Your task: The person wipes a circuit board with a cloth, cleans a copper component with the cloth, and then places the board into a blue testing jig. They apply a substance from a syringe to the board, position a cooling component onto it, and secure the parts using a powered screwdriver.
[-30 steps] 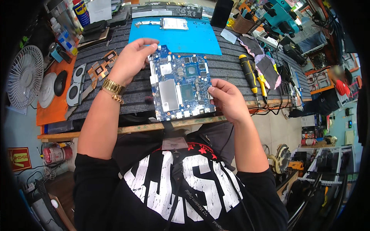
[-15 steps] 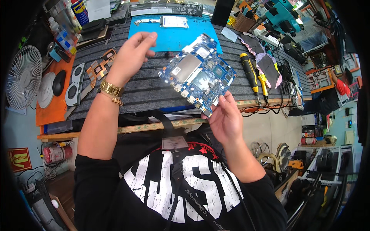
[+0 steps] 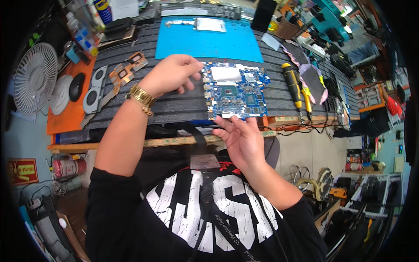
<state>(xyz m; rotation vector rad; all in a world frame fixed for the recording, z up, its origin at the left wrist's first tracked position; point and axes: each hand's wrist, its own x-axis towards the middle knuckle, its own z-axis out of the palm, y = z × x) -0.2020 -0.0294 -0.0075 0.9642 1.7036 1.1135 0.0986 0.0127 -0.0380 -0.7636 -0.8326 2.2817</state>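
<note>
A blue circuit board (image 3: 235,100), with chips, ports along its left edge and a pale rectangular patch, is at the bench's front. My right hand (image 3: 240,139) grips its lower edge with thumb and fingertips. At the upper left corner, my left hand (image 3: 176,74) has one fingertip touching or very close, its other fingers loosely bent and apart. Behind the board lies a blue mat (image 3: 207,48) bearing a silver drive (image 3: 209,25). Left of my left hand are a copper heat sink (image 3: 120,75) and a twin-fan part (image 3: 92,98); a yellow-black screwdriver (image 3: 291,87) lies to the right.
A white fan (image 3: 35,78), a black mouse (image 3: 77,86) and bottles (image 3: 78,35) crowd the left. A black upright slab (image 3: 263,15) and teal microscope (image 3: 331,26) stand at the back right. Cables (image 3: 305,127) hang below the bench edge. A person in red (image 3: 393,105) is beyond the bench's right end.
The board has turned about a quarter clockwise, its port edge now on the left. My left hand left the board, then came back to its corner; my right hand stayed on it.
</note>
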